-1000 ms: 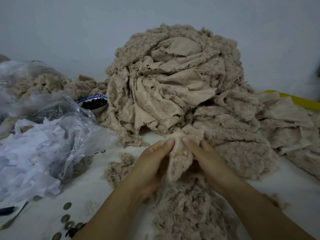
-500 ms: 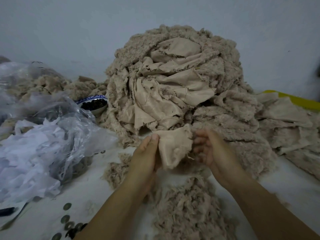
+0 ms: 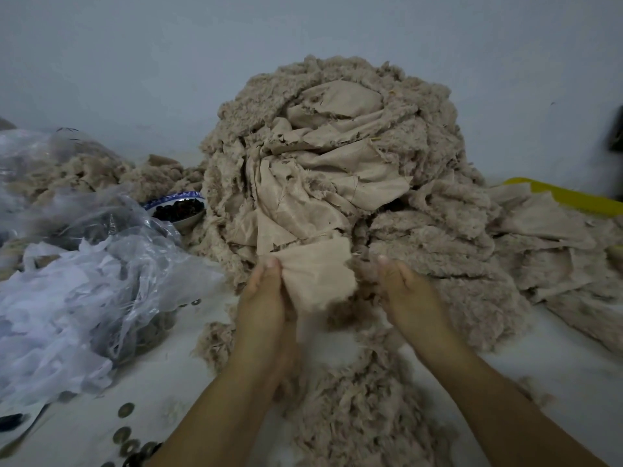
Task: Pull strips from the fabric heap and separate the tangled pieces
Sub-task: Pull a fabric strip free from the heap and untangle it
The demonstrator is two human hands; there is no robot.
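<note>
A tall heap (image 3: 337, 153) of beige fleece strips and smooth backing cloth stands at the middle of the white table. In front of its foot, my left hand (image 3: 266, 298) pinches a smooth beige fabric piece (image 3: 318, 276) between thumb and fingers. My right hand (image 3: 409, 298) is a short way to the right, thumb up, its fingers curled into the fluffy fleece (image 3: 365, 273) joined to that piece. The fingertips of both hands are hidden by cloth. Torn fluff (image 3: 357, 412) lies in a pile between my forearms.
A clear plastic bag (image 3: 101, 281) of white scraps lies at the left. Behind it stands a blue-rimmed bowl (image 3: 175, 227) of dark bits. Flat beige pieces (image 3: 553, 251) and a yellow object (image 3: 573, 197) are at the right. Round coins (image 3: 123, 433) lie near the front left.
My hands have moved apart: the right drew to the right with the fleece, the left kept the smooth piece, which now spreads open between them. Both hands rose slightly toward the heap.
</note>
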